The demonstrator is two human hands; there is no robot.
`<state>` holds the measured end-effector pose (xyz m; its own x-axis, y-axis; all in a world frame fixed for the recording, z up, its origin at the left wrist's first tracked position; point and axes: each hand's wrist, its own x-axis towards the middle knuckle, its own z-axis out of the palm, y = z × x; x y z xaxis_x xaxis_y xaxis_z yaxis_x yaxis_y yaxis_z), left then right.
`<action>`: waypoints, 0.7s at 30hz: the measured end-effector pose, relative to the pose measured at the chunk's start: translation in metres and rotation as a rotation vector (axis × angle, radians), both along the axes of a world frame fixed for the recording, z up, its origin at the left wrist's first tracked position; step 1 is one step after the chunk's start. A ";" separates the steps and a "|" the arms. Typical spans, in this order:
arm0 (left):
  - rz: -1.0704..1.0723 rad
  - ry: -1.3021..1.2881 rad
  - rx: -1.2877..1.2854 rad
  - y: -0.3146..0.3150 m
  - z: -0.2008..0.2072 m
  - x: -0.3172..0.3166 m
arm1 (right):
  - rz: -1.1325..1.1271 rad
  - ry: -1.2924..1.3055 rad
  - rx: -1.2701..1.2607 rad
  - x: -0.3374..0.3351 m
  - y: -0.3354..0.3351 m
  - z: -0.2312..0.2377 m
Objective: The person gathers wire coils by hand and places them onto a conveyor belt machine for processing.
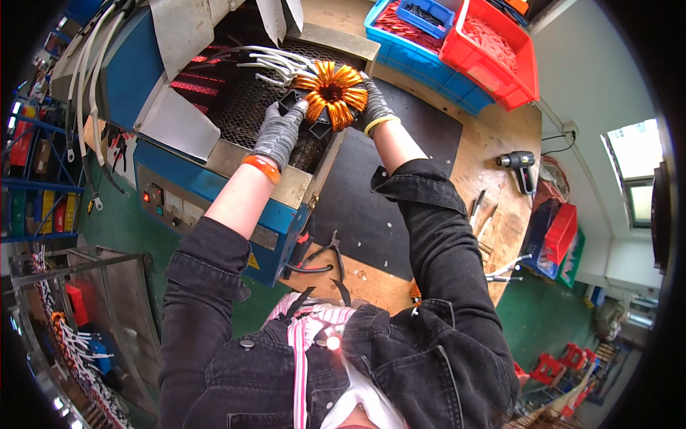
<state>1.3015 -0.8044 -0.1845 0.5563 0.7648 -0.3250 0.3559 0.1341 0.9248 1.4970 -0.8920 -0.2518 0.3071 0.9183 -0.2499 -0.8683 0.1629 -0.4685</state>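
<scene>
A ring-shaped copper wire coil is between my two hands, at the mouth of a blue machine. My left hand, in a grey glove, grips the coil's lower left edge, with the thumb on top. On the coil's right edge, my right hand, gloved likewise, is closed with its fingers partly hidden behind the windings. Several white-sleeved leads run from the coil to the left, over the mesh belt and toward the red-glowing inside. Dark block-like parts show under the coil's near side.
The blue machine has a control panel with a lit red switch. A black mat covers part of the wooden bench. Blue and red bins stand far right. A heat gun and pliers lie on the bench.
</scene>
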 end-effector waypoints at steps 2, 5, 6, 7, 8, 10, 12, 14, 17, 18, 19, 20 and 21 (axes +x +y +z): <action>-0.073 -0.031 -0.028 -0.005 0.002 0.000 | 0.021 -0.009 0.050 0.007 -0.003 -0.008; -0.007 -0.078 -0.014 -0.024 0.024 -0.003 | 0.130 0.055 0.095 -0.005 -0.012 0.020; -0.004 -0.140 -0.037 -0.028 0.027 0.000 | 0.125 0.051 0.094 -0.002 -0.016 0.022; 0.028 -0.118 -0.032 -0.032 0.026 0.003 | 0.157 0.020 0.102 0.000 -0.019 0.025; 0.024 -0.120 -0.033 -0.033 0.027 0.003 | 0.190 -0.010 0.109 0.002 -0.022 0.026; 0.014 0.067 -0.068 -0.036 0.029 0.002 | 0.161 -0.243 0.130 -0.003 -0.024 0.027; 0.035 0.146 -0.040 -0.040 0.029 0.001 | 0.004 0.016 0.102 -0.012 -0.028 0.033; 0.042 0.207 0.017 -0.045 0.029 0.000 | -0.025 0.052 0.090 -0.015 -0.036 0.035; 0.063 0.189 -0.049 -0.060 0.031 -0.003 | -0.218 0.042 -0.075 -0.025 -0.052 0.028; 0.086 0.145 -0.088 -0.063 0.023 -0.005 | -0.256 0.043 -0.041 -0.032 -0.054 0.028; 0.103 0.193 -0.118 -0.064 0.017 -0.005 | -0.259 0.066 -0.049 -0.036 -0.057 0.029; 0.102 0.194 -0.119 -0.069 0.011 -0.008 | -0.229 0.049 -0.070 -0.038 -0.066 0.031; 0.070 0.016 -0.153 -0.080 0.009 -0.013 | -0.161 0.059 -0.070 -0.040 -0.076 0.038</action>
<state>1.2887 -0.8844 -0.1757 0.4974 0.7426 -0.4484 0.3549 0.2975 0.8863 1.4569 -0.9676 -0.2137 0.4318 0.8381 -0.3334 -0.8600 0.2711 -0.4323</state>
